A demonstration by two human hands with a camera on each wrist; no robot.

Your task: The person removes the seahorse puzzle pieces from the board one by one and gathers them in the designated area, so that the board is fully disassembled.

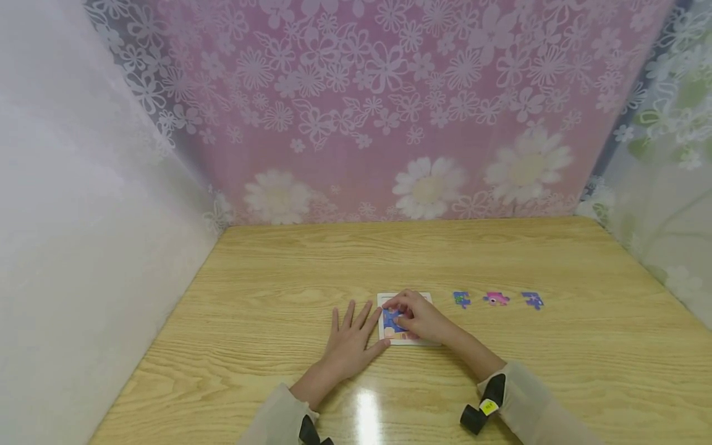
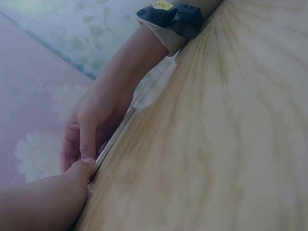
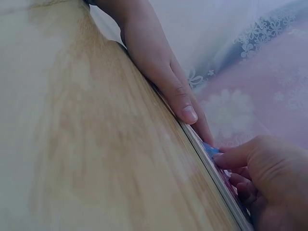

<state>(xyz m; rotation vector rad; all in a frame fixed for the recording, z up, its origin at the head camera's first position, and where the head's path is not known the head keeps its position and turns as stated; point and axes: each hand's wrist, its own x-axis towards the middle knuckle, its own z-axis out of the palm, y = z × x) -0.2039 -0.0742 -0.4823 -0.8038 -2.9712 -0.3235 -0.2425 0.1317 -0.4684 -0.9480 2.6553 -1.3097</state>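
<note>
A small jigsaw puzzle [image 1: 395, 337] in a white-edged tray [image 1: 423, 296] lies flat on the table. My left hand [image 1: 349, 346] rests with fingers spread on the wood at the tray's left side; its fingertips touch the edge. Over the tray, my right hand [image 1: 419, 316] bends its fingers down and pinches a blue puzzle piece [image 3: 211, 150] with thumb and forefinger. In the left wrist view, the right hand [image 2: 98, 118] hangs over the tray's edge. Much of the picture is hidden under the right hand.
To the right of the tray lie three loose pieces in a row: a blue-green one [image 1: 461, 300], a pink one with an eye [image 1: 495, 299] and a purple-blue one [image 1: 533, 300]. A pink floral curtain [image 1: 356, 123] hangs behind the wooden table [image 1: 267, 278].
</note>
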